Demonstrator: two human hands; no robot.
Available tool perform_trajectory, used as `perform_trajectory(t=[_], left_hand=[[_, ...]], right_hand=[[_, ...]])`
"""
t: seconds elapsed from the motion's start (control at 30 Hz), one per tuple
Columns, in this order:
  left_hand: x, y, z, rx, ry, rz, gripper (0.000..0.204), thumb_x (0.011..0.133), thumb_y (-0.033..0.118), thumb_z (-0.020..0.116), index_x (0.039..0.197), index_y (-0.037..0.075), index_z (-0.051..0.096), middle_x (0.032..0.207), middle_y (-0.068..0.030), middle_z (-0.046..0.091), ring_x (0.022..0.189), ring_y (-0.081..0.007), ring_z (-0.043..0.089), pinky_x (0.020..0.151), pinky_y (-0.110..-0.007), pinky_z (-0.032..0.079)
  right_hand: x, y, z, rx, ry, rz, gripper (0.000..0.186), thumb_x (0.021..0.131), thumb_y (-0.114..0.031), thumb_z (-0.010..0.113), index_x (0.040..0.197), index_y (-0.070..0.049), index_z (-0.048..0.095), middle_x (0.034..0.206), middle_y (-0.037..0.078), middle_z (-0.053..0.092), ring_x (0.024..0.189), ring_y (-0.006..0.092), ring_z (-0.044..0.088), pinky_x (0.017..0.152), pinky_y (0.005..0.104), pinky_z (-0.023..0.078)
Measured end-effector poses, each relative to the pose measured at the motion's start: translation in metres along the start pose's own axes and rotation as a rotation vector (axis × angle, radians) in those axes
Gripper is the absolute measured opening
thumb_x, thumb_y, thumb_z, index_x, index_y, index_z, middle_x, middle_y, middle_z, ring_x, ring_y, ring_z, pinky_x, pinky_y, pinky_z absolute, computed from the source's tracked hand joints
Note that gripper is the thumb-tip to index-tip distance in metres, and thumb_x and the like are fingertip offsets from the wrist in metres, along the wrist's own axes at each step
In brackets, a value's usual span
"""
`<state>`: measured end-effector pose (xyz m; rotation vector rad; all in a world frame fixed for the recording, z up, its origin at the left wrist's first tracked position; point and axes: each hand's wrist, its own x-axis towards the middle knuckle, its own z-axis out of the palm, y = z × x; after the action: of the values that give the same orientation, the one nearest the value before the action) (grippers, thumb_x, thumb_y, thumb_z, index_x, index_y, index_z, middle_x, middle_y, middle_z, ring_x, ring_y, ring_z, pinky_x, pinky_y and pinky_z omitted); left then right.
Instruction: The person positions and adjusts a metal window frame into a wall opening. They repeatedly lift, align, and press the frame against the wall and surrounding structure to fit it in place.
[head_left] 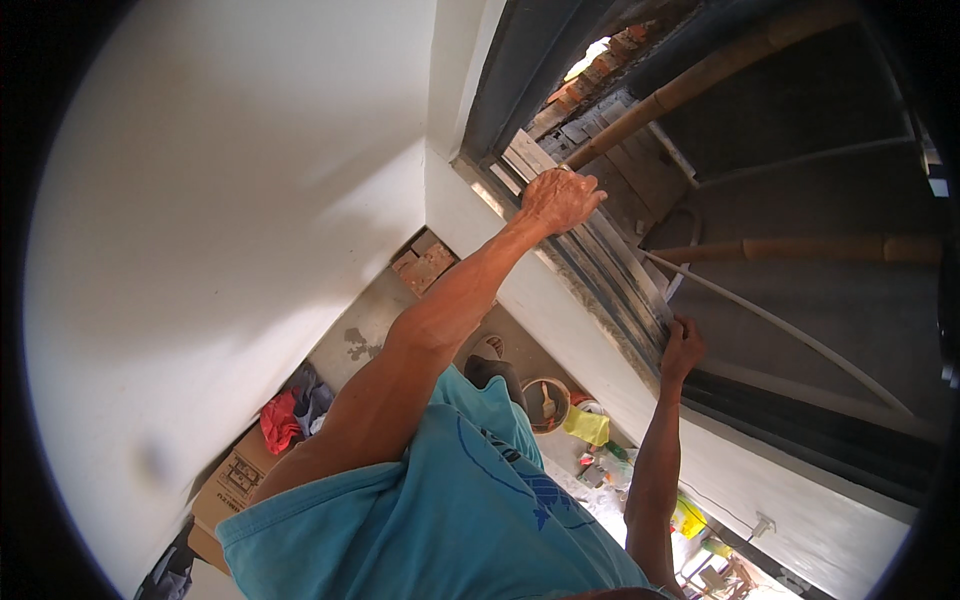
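A dark sliding-window frame (pixel 640 325) with several parallel metal tracks runs along the white sill. My left hand (pixel 562 200) is over the tracks near the frame's corner, its fingers curled; whatever is under them is hidden. Farther along the same tracks, to the right, my right hand (pixel 682 348) rests at the frame with bent fingers close together. Its fingertips are by the end of a pale flat strip (pixel 625 262) that lies lengthwise on the tracks between my hands. Whether the fingers grip this strip or the frame, I cannot tell.
Outside the opening are bamboo poles (pixel 840 248), a thin pale rod (pixel 780 315) and bricks. A white wall (pixel 250 150) stands at left. Below are a bucket (pixel 546 404) with a brush, a yellow cloth (pixel 587 426), a cardboard box (pixel 232 485) and a red bag (pixel 281 420).
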<state>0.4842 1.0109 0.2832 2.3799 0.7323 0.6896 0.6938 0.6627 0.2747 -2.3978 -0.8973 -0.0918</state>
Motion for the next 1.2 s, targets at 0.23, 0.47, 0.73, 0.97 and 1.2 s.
perform_trajectory(t=[0.23, 0.47, 0.73, 0.97, 1.2], left_hand=[[0.001, -0.003, 0.005, 0.014, 0.025, 0.029, 0.04, 0.102, 0.039, 0.063, 0.096, 0.002, 0.076, 0.076, -0.0222, 0.073, 0.075, -0.0375, 0.076, 0.072, -0.05, 0.061], [0.0, -0.002, 0.005, 0.016, 0.066, 0.03, 0.04, 0.102, 0.04, 0.064, 0.094, 0.003, 0.077, 0.076, -0.0219, 0.074, 0.077, -0.0382, 0.075, 0.074, -0.051, 0.061], [0.001, 0.0, 0.001, 0.003, 0.026, 0.01, 0.04, 0.102, 0.039, 0.064, 0.094, 0.003, 0.076, 0.077, -0.0227, 0.074, 0.079, -0.039, 0.075, 0.075, -0.052, 0.059], [0.001, 0.002, -0.004, -0.008, 0.005, -0.003, 0.039, 0.102, 0.038, 0.065, 0.092, 0.001, 0.075, 0.076, -0.0235, 0.073, 0.079, -0.0405, 0.074, 0.076, -0.052, 0.059], [0.001, 0.003, -0.003, 0.01, -0.041, -0.048, 0.039, 0.101, 0.041, 0.063, 0.095, 0.004, 0.076, 0.085, -0.0217, 0.076, 0.086, -0.0395, 0.075, 0.078, -0.051, 0.059]], right_hand=[[-0.001, -0.003, -0.001, -0.019, 0.014, -0.027, 0.025, 0.091, -0.015, 0.065, 0.105, 0.002, 0.078, 0.091, 0.016, 0.077, 0.082, 0.0202, 0.07, 0.079, 0.0339, 0.053], [-0.001, -0.006, -0.002, -0.025, 0.0, -0.01, 0.024, 0.091, -0.013, 0.065, 0.105, 0.001, 0.078, 0.091, 0.015, 0.077, 0.082, 0.0192, 0.07, 0.08, 0.0333, 0.053], [-0.001, -0.005, -0.002, -0.018, 0.005, 0.008, 0.025, 0.09, -0.017, 0.066, 0.107, -0.004, 0.078, 0.091, 0.017, 0.077, 0.081, 0.0245, 0.073, 0.079, 0.0366, 0.055], [-0.001, -0.012, -0.003, 0.02, 0.001, 0.036, 0.025, 0.09, -0.015, 0.066, 0.107, -0.002, 0.078, 0.093, 0.016, 0.077, 0.084, 0.0222, 0.073, 0.08, 0.035, 0.054], [-0.002, -0.012, -0.005, -0.009, -0.024, 0.059, 0.026, 0.091, -0.015, 0.065, 0.109, -0.003, 0.078, 0.099, 0.017, 0.078, 0.09, 0.0257, 0.075, 0.083, 0.0362, 0.056]])
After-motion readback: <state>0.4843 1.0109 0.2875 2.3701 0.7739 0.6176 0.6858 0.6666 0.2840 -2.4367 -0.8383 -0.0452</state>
